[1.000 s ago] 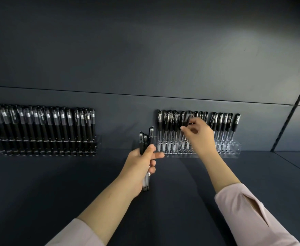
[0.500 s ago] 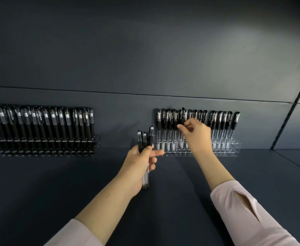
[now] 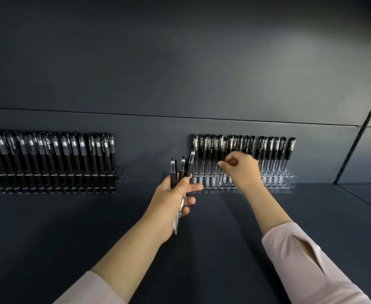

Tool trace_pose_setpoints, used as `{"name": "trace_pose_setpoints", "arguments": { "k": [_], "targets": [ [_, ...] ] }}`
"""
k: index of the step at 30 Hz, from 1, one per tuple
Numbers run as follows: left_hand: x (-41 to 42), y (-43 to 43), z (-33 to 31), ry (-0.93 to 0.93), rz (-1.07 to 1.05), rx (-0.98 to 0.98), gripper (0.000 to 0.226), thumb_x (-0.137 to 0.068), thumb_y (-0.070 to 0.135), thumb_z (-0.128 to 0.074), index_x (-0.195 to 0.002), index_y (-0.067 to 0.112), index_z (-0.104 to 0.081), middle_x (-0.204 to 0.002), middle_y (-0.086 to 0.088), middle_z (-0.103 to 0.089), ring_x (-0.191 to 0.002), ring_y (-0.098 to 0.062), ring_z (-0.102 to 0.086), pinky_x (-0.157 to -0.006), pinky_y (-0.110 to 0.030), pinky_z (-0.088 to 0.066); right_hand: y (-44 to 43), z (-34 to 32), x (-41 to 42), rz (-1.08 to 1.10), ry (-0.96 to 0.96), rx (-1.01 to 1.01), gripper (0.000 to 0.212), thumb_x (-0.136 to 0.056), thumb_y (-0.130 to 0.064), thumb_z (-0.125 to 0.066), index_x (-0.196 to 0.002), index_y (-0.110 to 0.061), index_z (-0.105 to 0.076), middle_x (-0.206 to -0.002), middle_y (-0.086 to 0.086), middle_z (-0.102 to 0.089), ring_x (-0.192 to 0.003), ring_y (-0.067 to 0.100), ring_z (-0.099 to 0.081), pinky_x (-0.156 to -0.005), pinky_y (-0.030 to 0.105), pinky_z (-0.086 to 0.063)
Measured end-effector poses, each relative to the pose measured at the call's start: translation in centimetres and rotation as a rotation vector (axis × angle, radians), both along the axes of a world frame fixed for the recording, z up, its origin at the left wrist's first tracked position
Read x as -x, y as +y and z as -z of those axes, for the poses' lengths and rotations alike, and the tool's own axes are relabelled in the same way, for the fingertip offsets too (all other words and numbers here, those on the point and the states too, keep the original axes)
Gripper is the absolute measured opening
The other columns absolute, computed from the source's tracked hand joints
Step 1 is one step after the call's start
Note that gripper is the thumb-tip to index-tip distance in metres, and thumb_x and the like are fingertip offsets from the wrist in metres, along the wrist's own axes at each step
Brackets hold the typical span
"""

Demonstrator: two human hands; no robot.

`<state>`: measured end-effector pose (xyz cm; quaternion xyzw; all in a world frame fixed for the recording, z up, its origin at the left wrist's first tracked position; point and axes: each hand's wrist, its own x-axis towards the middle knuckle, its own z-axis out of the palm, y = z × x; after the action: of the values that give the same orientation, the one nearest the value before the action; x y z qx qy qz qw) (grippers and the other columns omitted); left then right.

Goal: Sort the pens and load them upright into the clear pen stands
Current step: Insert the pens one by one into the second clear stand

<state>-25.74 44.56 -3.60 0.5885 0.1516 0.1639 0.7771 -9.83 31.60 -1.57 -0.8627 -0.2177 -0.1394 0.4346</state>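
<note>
We are seating one pen [image 3: 222, 150] in the right stand [image 3: 290, 183], which is sitting at the far side of the tabletop [image 3: 224, 249] against the wall. Our right hand [image 3: 242, 170] is reaching over the stand's near holes, thumb and forefinger pinching the pen's barrel below the cap, left of the row's middle. Our left hand [image 3: 171, 200] is hovering just left of that stand, its fingers wrapping three spare pens [image 3: 181, 172], caps up and fanning slightly. The left stand [image 3: 118, 174], well apart, is looking full. To do this step well, we are judging it best to hold the pen vertical, feel its tip into a free hole and press straight down, not lean it on its neighbours. The caps are crowding close, so a slim pinch is helping us avoid tipping the pens beside it. Whether the tip is already in a hole we cannot tell, since the hand is hiding it.
</note>
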Motion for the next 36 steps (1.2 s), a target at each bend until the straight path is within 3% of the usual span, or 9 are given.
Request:
{"name": "trace_pose_setpoints", "arguments": {
  "k": [5, 11, 15, 18, 22, 26, 30, 33, 36],
  "targets": [
    [-0.1, 0.1, 0.1, -0.035, 0.007, -0.006, 0.013, -0.098, 0.025, -0.058, -0.108, 0.017, -0.060, -0.091, 0.000, -0.077, -0.057, -0.006, -0.063, -0.048, -0.018, -0.047, -0.6, -0.8, 0.3, -0.007, 0.021, -0.070, 0.025, -0.082, -0.036, -0.074, -0.092, -0.013, -0.068, -0.078, -0.010, -0.064, -0.074, 0.002, -0.059, -0.060, 0.005, -0.039],
    [-0.1, 0.2, 0.1, -0.070, 0.002, -0.017, 0.012, -0.097, 0.023, -0.059, -0.102, 0.012, -0.061, -0.091, 0.001, -0.078, -0.064, -0.007, -0.068, -0.053, -0.018, -0.052, -2.8, -2.4, 0.9, -0.130, 0.095, -0.351, 0.021, -0.087, -0.034, -0.068, -0.082, -0.014, -0.071, -0.077, 0.003, -0.072, -0.067, 0.016, -0.067, -0.073, 0.033, -0.059],
    [-0.1, 0.2, -0.1, -0.071, -0.005, -0.020, 0.015, -0.096, 0.026, -0.062, -0.104, 0.013, -0.061, -0.090, 0.001, -0.078, -0.065, -0.011, -0.071, -0.050, -0.019, -0.053, -2.8, -3.8, 2.1, -0.402, 0.250, -0.367, 0.017, -0.084, -0.032, -0.070, -0.091, -0.017, -0.075, -0.086, 0.002, -0.073, -0.075, 0.014, -0.065, -0.067, 0.023, -0.055],
    [-0.4, 0.0, -0.4, -0.057, -0.006, -0.071, 0.016, -0.095, 0.027, -0.063, -0.105, 0.015, -0.061, -0.090, 0.002, -0.078, -0.061, -0.011, -0.069, -0.048, -0.019, -0.050, -2.1, -4.2, 3.1, -0.573, 0.337, -0.261, 0.029, -0.074, -0.039, -0.074, -0.098, -0.022, -0.075, -0.094, 0.000, -0.074, -0.081, 0.011, -0.067, -0.071, 0.023, -0.056],
    [-1.2, -1.0, -0.8, -0.070, 0.014, -0.104, 0.019, -0.094, 0.028, -0.064, -0.108, 0.016, -0.060, -0.092, 0.003, -0.078, -0.065, -0.009, -0.070, -0.050, -0.019, -0.051, -1.3, -4.1, 3.6, -0.607, 0.363, -0.303, 0.008, -0.082, -0.017, -0.074, -0.088, -0.013, -0.071, -0.079, 0.000, -0.069, -0.075, 0.014, -0.065, -0.072, 0.027, -0.057],
    [-2.6, -2.6, -1.3, -0.109, 0.006, -0.066, 0.015, -0.094, 0.029, -0.064, -0.105, 0.019, -0.063, -0.091, 0.003, -0.078, -0.074, -0.014, -0.074, -0.053, -0.019, -0.053, -1.9, -4.1, 3.0, -0.620, 0.421, -0.468, 0.004, -0.086, -0.009, -0.068, -0.090, -0.009, -0.065, -0.070, 0.000, -0.067, -0.069, 0.013, -0.064, -0.067, 0.024, -0.056],
    [-4.1, -3.7, -1.1, -0.101, -0.041, 0.000, 0.015, -0.096, 0.028, -0.060, -0.105, 0.017, -0.066, -0.092, 0.000, -0.078, -0.077, -0.019, -0.075, -0.053, -0.023, -0.055, -2.9, -4.5, 1.6, -0.383, 0.243, -0.734, 0.015, -0.091, -0.006, -0.062, -0.100, -0.017, -0.057, -0.074, 0.000, -0.067, -0.065, 0.013, -0.067, -0.068, 0.025, -0.057],
    [-4.5, -3.6, -0.1, -0.044, -0.049, -0.056, 0.017, -0.097, 0.031, -0.058, -0.105, 0.019, -0.068, -0.091, 0.003, -0.077, -0.064, -0.013, -0.071, -0.048, -0.021, -0.051, -4.1, -4.1, 0.4, -0.203, -0.083, -0.695, 0.030, -0.093, -0.009, -0.057, -0.112, -0.030, -0.049, -0.080, 0.001, -0.067, -0.072, 0.021, -0.067, -0.075, 0.029, -0.056],
    [-4.7, -3.2, 1.0, -0.007, -0.062, -0.125, 0.018, -0.096, 0.035, -0.058, -0.103, 0.023, -0.069, -0.077, 0.004, -0.075, -0.045, -0.005, -0.048, -0.038, -0.018, -0.035, -4.4, -3.3, -0.3, -0.158, -0.229, -0.633, 0.034, -0.095, -0.011, -0.053, -0.120, -0.032, -0.047, -0.084, 0.000, -0.065, -0.075, 0.026, -0.064, -0.071, 0.018, -0.050]
  ]
}}
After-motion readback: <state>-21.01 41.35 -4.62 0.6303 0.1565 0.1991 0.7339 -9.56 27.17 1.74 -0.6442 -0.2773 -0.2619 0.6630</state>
